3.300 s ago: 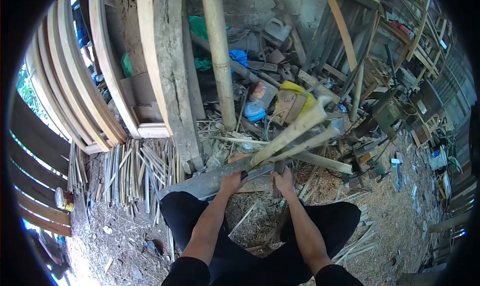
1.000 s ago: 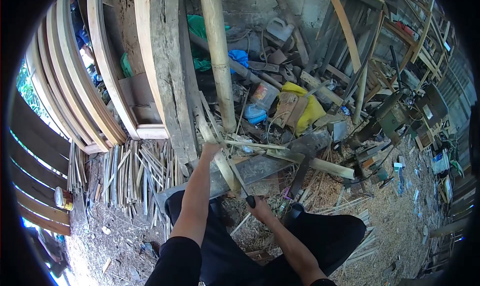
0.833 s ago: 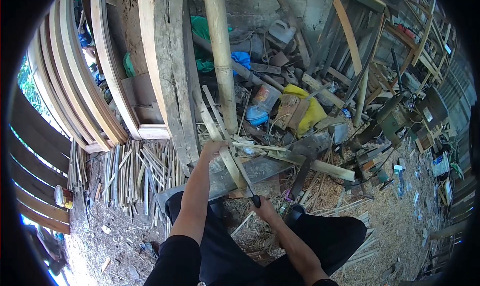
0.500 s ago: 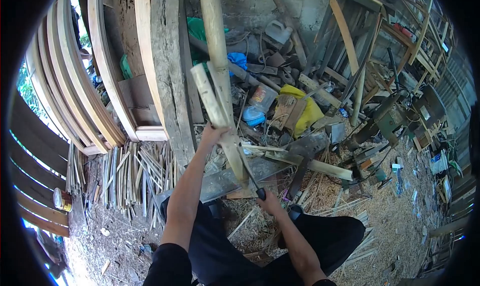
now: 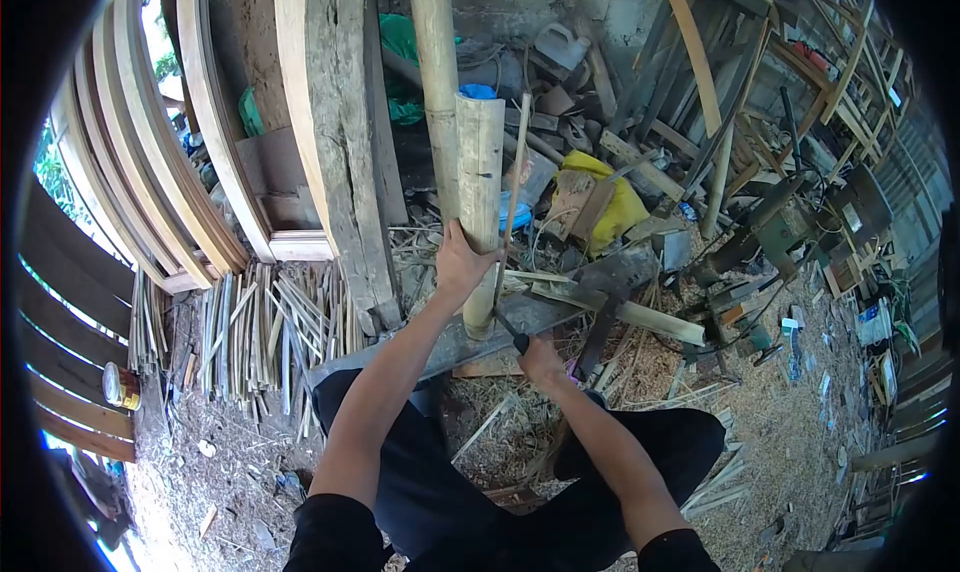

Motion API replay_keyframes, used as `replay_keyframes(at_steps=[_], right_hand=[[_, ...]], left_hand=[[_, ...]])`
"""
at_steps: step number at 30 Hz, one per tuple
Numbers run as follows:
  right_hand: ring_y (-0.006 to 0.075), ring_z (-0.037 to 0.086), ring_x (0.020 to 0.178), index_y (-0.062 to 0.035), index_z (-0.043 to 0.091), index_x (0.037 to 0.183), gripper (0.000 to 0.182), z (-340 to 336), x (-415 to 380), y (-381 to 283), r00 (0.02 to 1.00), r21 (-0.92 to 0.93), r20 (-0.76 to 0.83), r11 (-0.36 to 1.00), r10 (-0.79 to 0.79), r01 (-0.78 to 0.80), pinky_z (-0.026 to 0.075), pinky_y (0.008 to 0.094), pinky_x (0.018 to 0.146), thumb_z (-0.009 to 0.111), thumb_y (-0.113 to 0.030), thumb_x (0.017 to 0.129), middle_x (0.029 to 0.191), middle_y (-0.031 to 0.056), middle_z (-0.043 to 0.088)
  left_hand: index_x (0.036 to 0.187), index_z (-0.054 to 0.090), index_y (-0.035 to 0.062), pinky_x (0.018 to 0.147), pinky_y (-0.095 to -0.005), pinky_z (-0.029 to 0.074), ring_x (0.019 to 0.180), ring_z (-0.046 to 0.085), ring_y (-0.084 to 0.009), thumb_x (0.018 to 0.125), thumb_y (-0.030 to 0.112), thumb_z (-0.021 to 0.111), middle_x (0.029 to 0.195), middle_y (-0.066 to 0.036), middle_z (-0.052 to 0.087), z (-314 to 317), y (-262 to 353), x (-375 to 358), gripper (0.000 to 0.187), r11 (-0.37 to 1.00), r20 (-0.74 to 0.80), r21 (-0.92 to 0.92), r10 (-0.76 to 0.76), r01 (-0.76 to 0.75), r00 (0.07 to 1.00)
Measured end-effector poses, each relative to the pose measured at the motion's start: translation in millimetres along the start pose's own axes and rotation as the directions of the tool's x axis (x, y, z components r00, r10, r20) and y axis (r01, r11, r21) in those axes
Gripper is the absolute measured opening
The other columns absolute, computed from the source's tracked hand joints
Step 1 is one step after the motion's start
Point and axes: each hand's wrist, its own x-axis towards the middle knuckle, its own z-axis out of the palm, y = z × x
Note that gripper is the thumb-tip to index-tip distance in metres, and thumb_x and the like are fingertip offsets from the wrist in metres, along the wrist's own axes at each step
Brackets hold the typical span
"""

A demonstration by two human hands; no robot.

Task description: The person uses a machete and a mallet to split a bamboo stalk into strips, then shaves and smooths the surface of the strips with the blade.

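Bamboo [image 5: 480, 172] is standing nearly upright at a grey beam [image 5: 445, 347]. From the left, cut strips [image 5: 245, 337] are lying piled; the left hand [image 5: 465, 264] is grasping the bamboo; a thin strip [image 5: 517, 162] is rising beside it; the right hand [image 5: 543, 365] is clenching a black-handled knife [image 5: 521, 343] near the bamboo's lower end.

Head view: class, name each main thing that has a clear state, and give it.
Bamboo piece, roughly upright
Thin strip, top end apart from the bamboo piece
Knife, held
Left hand, gripping the bamboo piece
Right hand, gripping the knife
Yellow bag, crumpled
Sticks, loosely heaped
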Motion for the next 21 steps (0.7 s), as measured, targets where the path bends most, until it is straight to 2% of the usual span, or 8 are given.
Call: replay_keyframes(at_steps=[2, 5, 7, 9, 11, 13, 17, 21], right_hand=[[0.0319, 0.069, 0.081, -0.0003, 0.058, 0.101, 0.023, -19, -4, -15, 0.995, -0.299, -0.099, 0.954, -0.017, -0.013, 0.056, 0.0413, 0.066, 0.06, -0.014, 0.083, 0.082, 0.0215, 0.067], [0.0321, 0.069, 0.083, -0.0018, 0.055, 0.099, 0.014, -19, 18, -4, 0.995, -0.395, -0.033, 0.915, -0.098, 0.077, 0.056, 0.0429, 0.069, 0.052, -0.009, 0.087, 0.087, 0.0208, 0.067], [0.0344, 0.068, 0.082, -0.0002, 0.057, 0.104, 0.021, -21, 22, 3, 0.992, -0.428, 0.027, 0.896, -0.122, 0.121, 0.056, 0.0426, 0.07, 0.055, -0.011, 0.085, 0.09, 0.0222, 0.067], [0.0353, 0.068, 0.08, 0.0011, 0.057, 0.11, 0.031, -8, 16, 19, 1.0, -0.271, 0.005, 0.962, -0.009, 0.01, 0.057, 0.0417, 0.068, 0.06, -0.014, 0.083, 0.09, 0.0243, 0.066], [0.0344, 0.068, 0.073, 0.0029, 0.055, 0.115, 0.042, 0, -1, 26, 1.0, -0.141, -0.001, 0.99, -0.028, 0.027, 0.056, 0.0429, 0.064, 0.064, -0.017, 0.079, 0.087, 0.0252, 0.066], [0.0325, 0.067, 0.065, 0.0037, 0.055, 0.114, 0.043, 19, -19, 31, 0.99, 0.226, 0.113, 0.968, 0.085, -0.109, 0.053, 0.0441, 0.059, 0.065, -0.019, 0.078, 0.085, 0.0243, 0.065], [0.0273, 0.063, 0.055, 0.005, 0.054, 0.112, 0.043, 62, -41, 37, 0.998, 0.365, 0.007, 0.929, 0.064, -0.062, 0.05, 0.0429, 0.052, 0.065, -0.02, 0.08, 0.075, 0.0184, 0.062], [0.0187, 0.056, 0.048, 0.0051, 0.052, 0.106, 0.032, 72, -63, 38, 0.988, 0.584, -0.103, 0.811, 0.116, -0.034, 0.047, 0.0368, 0.045, 0.062, -0.015, 0.084, 0.062, 0.0083, 0.052]], left_hand=[[0.112, 0.043, -0.0019, 0.084, -0.0449, 0.047, 0.102, 0.057, -0.0388, 0.058, 0.037, 0.086, 0.108, -0.023, 0.055, -1, 3, 3, 0.08, 1.0, -0.049, 0.006, -0.014, 0.014, 0.999], [0.114, 0.042, -0.0031, 0.085, -0.0448, 0.048, 0.101, 0.057, -0.0395, 0.059, 0.037, 0.086, 0.108, -0.023, 0.056, -15, -4, 10, 0.081, 0.995, -0.015, 0.013, -0.099, 0.099, 0.995], [0.122, 0.036, -0.0075, 0.085, -0.044, 0.05, 0.103, 0.058, -0.0408, 0.058, 0.035, 0.086, 0.115, -0.027, 0.053, -15, -8, 12, 0.092, 0.993, -0.022, 0.02, -0.113, 0.114, 0.993], [0.12, 0.038, -0.0073, 0.086, -0.0423, 0.05, 0.103, 0.059, -0.0392, 0.057, 0.033, 0.087, 0.115, -0.028, 0.055, -23, -19, 15, 0.089, 0.992, 0.002, -0.057, -0.11, 0.11, 0.994], [0.117, 0.04, -0.0072, 0.086, -0.0414, 0.05, 0.101, 0.06, -0.0375, 0.057, 0.029, 0.087, 0.11, -0.028, 0.058, -35, -27, 20, 0.085, 0.982, 0.033, -0.162, -0.088, 0.093, 0.996], [0.116, 0.042, -0.0068, 0.086, -0.0409, 0.05, 0.099, 0.062, -0.036, 0.058, 0.025, 0.087, 0.107, -0.026, 0.06, -42, -38, 25, 0.08, 0.963, 0.02, -0.257, -0.075, 0.078, 0.997], [0.115, 0.044, -0.0062, 0.088, -0.0397, 0.05, 0.101, 0.062, -0.035, 0.058, 0.021, 0.087, 0.107, -0.024, 0.062, -61, -33, 22, 0.077, 0.945, 0.094, -0.289, -0.133, 0.154, 0.987], [0.122, 0.042, -0.0055, 0.091, -0.0383, 0.049, 0.105, 0.061, -0.0335, 0.058, 0.019, 0.088, 0.114, -0.023, 0.061, -68, -30, 12, 0.083, 0.964, 0.179, -0.264, 0.013, 0.035, 0.984]])
